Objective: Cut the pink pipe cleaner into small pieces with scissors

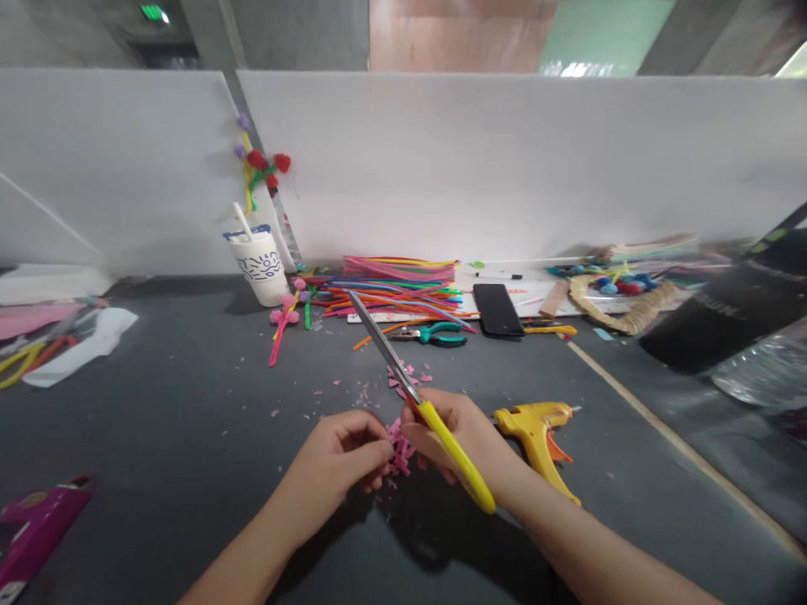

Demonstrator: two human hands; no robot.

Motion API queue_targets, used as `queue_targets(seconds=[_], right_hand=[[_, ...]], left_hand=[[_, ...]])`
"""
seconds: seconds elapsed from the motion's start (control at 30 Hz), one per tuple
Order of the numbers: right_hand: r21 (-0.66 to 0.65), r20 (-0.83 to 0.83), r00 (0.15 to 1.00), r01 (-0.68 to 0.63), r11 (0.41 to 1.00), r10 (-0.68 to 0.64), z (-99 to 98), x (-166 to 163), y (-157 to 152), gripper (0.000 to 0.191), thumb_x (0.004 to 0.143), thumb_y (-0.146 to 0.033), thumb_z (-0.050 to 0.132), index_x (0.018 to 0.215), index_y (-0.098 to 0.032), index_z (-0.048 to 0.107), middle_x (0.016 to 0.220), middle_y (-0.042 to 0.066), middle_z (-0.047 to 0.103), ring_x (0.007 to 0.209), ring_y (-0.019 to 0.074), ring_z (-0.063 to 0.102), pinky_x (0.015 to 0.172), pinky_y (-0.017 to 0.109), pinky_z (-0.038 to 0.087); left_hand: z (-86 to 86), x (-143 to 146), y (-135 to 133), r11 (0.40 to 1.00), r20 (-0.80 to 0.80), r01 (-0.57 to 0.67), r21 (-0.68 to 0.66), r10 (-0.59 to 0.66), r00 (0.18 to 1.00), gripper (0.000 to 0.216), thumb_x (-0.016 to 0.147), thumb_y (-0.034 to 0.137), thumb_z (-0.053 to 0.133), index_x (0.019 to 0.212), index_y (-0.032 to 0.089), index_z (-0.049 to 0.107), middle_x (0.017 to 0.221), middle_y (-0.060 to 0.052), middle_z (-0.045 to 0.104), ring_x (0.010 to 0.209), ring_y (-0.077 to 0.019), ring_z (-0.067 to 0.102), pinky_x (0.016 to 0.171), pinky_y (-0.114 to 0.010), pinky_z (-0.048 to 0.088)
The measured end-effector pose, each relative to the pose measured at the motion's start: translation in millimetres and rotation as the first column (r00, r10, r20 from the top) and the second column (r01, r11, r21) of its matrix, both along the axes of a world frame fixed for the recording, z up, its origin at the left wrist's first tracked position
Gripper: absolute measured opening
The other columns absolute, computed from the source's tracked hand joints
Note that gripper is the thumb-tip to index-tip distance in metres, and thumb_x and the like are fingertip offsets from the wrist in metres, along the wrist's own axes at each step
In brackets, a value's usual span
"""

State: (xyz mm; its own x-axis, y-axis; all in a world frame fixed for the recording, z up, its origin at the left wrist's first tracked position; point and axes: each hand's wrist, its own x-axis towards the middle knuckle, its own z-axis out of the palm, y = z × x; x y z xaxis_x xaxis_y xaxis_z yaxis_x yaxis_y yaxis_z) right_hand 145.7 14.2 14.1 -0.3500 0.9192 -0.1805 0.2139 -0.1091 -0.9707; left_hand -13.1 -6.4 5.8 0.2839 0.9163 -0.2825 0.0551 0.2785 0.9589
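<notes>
My right hand (457,428) is closed around a pair of scissors (457,454) with yellow handles. Their metal blades look shut and point up and to the left, away from me. Beside it, my left hand (346,454) has thumb and fingers pinched together; what they hold, if anything, I cannot make out. Small pink cut pieces (402,454) show between the two hands, right by the left fingertips. More pink scraps (403,380) lie scattered on the dark table (202,437) beyond the hands.
A yellow glue gun (535,433) lies right of my right hand. Farther back are pliers (435,334), a phone (498,309), colourful pipe cleaners (397,286), a pink fuzzy flower (283,318) and a white cup (260,267). A black bottle (725,311) stands at right, a purple tool (47,529) at left.
</notes>
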Motion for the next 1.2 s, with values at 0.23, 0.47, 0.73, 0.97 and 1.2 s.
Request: queue_targets(seconds=[0.23,0.47,0.73,0.97,1.2], right_hand=[[0.03,-0.006,0.963,0.268,0.963,-0.268,-15.7,9.2,28.6,0.017,0.066,-0.021,0.049,0.052,-0.021,0.04,0.029,-0.011,0.033,0.027,0.0067,0.034,0.041,0.02,0.038],[0.006,-0.073,0.948,0.312,0.95,-0.311,-13.8,11.7,34.5,0.033,0.071,-0.028,0.044,0.042,-0.023,0.029,0.027,-0.01,0.027,0.026,0.0062,0.029,0.044,0.023,0.042],[0.023,-0.101,0.951,0.296,0.955,-0.292,-8.0,15.2,29.1,0.037,0.072,-0.026,0.046,0.039,-0.023,0.028,0.025,-0.009,0.028,0.026,0.0069,0.033,0.046,0.023,0.043],[0.021,-0.13,0.961,0.249,0.968,-0.244,-9.1,13.1,25.0,0.033,0.071,-0.023,0.048,0.043,-0.023,0.031,0.026,-0.01,0.03,0.025,0.006,0.032,0.046,0.023,0.042],[0.027,-0.15,0.964,0.224,0.974,-0.218,-16.0,11.5,23.3,0.022,0.071,-0.028,0.052,0.056,-0.021,0.039,0.03,-0.013,0.033,0.025,0.005,0.032,0.043,0.021,0.041]], left_hand=[[-5.2,-6.8,6.6,0.989,-0.099,-0.079,0.125,0.092,0.991,0.018,0.075,0.032,0.052,0.065,0.017,0.054,0.054,0.003,0.051,0.047,-0.0088,0.047,0.048,-0.021,0.038],[-6.5,-10.7,10.7,0.972,-0.229,-0.048,0.23,0.102,0.968,0.024,0.077,0.036,0.047,0.062,0.017,0.053,0.053,0.003,0.049,0.047,-0.0101,0.045,0.048,-0.022,0.036],[-15.9,-11.2,14.5,0.858,-0.508,0.076,0.507,0.226,0.831,0.018,0.071,0.011,0.045,0.081,0.021,0.056,0.079,0.0,0.055,0.067,-0.014,0.051,0.065,-0.027,0.039],[-26.6,3.3,14.2,0.758,-0.746,0.423,0.497,0.124,0.655,0.017,0.08,0.021,0.042,0.081,0.02,0.058,0.083,-0.003,0.052,0.078,-0.0174,0.052,0.071,-0.029,0.039],[-30.2,3.1,13.1,0.729,-0.788,0.476,0.492,0.142,0.599,0.018,0.081,0.019,0.038,0.073,0.019,0.054,0.076,-0.003,0.054,0.073,-0.0173,0.052,0.066,-0.028,0.039]])
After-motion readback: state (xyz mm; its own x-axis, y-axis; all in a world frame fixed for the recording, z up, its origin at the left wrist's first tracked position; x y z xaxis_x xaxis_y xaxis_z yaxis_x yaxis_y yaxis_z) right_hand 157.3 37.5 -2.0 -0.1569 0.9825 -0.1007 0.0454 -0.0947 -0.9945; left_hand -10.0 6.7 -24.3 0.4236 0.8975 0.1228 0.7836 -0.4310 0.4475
